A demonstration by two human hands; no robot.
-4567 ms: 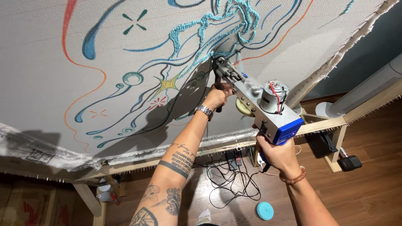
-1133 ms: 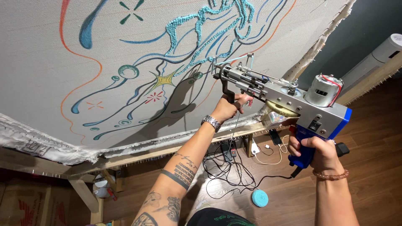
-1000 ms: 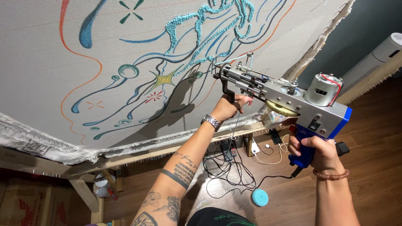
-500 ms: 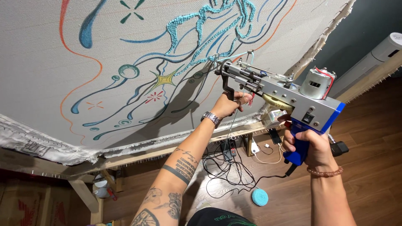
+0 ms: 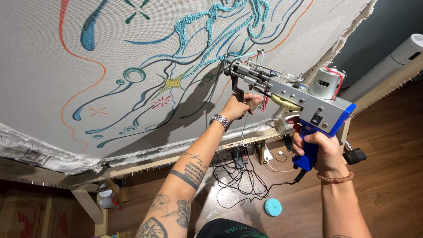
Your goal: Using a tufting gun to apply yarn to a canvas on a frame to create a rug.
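The tufting gun [image 5: 291,94] is held up in front of the stretched grey cloth [image 5: 66,66], in the upper right part of the view. Its long axis goes from lower right to upper left, and the needle end points to the cloth, at or very close to it beside the turquoise tufted lines [image 5: 211,22]. The right hand [image 5: 319,147] is closed around the blue grip at the back end, under the small motor. The left hand [image 5: 238,107] is closed around the black front handle under the nose of the gun. A light blue yarn runs over the top of the gun. Below, on the wooden floor [image 5: 387,145], lie black cables [image 5: 238,180] and a round turquoise yarn ball [image 5: 273,206].
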